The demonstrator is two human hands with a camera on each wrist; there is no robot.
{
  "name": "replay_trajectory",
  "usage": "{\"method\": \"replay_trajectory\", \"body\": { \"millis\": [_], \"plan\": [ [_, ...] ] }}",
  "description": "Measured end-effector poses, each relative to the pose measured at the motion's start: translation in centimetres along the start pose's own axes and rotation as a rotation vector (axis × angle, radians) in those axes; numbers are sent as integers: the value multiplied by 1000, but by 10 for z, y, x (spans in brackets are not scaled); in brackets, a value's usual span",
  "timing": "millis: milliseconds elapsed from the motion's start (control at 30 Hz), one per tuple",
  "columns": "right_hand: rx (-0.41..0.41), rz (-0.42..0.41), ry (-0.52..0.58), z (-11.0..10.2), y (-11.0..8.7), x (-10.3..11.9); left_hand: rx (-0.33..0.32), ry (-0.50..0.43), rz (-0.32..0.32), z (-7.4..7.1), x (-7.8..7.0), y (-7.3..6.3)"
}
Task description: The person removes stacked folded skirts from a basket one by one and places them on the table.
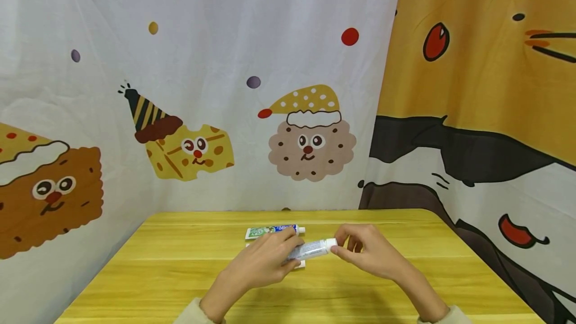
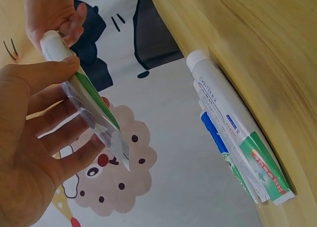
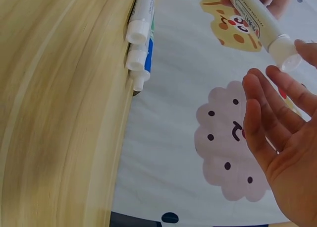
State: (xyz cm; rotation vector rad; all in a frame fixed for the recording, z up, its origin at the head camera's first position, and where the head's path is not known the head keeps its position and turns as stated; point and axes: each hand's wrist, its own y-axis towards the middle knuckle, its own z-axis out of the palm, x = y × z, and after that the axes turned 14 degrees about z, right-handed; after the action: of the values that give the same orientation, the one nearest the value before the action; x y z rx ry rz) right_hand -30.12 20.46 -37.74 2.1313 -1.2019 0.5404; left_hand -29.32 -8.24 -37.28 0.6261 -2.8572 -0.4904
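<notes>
A white and green toothpaste tube (image 1: 311,250) is held above the table in my left hand (image 1: 263,260), between thumb and fingers, its cap end pointing right. At that end, the thumb and forefinger of my right hand (image 1: 375,253) pinch the white cap (image 3: 285,52); the other fingers are loosely bent. Below the hands, three more tubes lie side by side on the table: a white and green tube (image 2: 237,130) nearest, another white one beside it, and a blue and green tube (image 1: 270,231) farthest. My left hand hides much of the nearer two in the head view.
The yellow wood-grain table (image 1: 180,269) has rounded far corners. Behind it hangs a pale curtain (image 1: 252,24) printed with cartoon biscuits and cheese. A large orange and black printed figure covers the right side.
</notes>
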Motion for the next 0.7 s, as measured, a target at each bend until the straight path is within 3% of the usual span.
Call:
{"method": "replay_trajectory", "body": {
  "millis": [167, 433, 700],
  "plan": [
    [-4, 22, -9, -1, 0, 0, 3, 3, -7, 0, 0, 0],
    [32, -47, 23, 0, -1, -2, -1, 7, -13, 1, -1, -1],
    [16, -46, 6, 1, -1, 0, -10, 20, -9, 2, 0, 0]
  ]
}}
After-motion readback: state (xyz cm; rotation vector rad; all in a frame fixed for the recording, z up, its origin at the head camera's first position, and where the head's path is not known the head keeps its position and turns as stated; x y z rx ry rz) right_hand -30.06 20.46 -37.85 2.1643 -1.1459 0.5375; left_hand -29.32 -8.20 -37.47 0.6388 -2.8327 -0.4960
